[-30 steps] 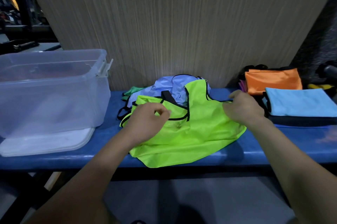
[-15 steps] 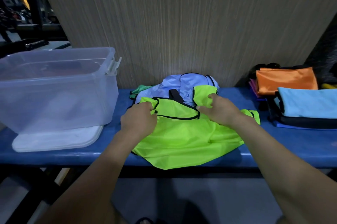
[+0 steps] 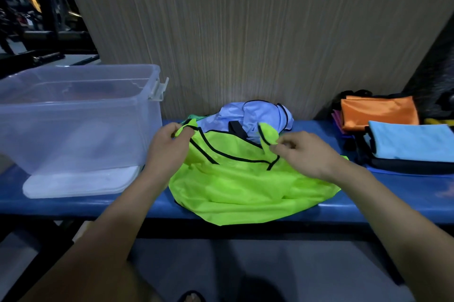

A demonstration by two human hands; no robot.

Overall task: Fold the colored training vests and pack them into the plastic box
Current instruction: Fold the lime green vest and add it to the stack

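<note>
Left hand [image 3: 169, 147] pinches the left shoulder strap of the neon green vest [image 3: 248, 183]; just left stands the clear plastic box [image 3: 73, 115], close for packing. Vest lies spread on the blue bench [image 3: 405, 193], hem over the front edge (likely being squared for folding). Right hand [image 3: 307, 154] pinches the other strap. Folded orange and blue vests [image 3: 393, 125] wait far right.

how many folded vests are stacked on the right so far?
3 plainly visible: an orange vest at the back, a light blue vest in front, a dark vest beneath it. Pink edges suggest more hidden.
</note>
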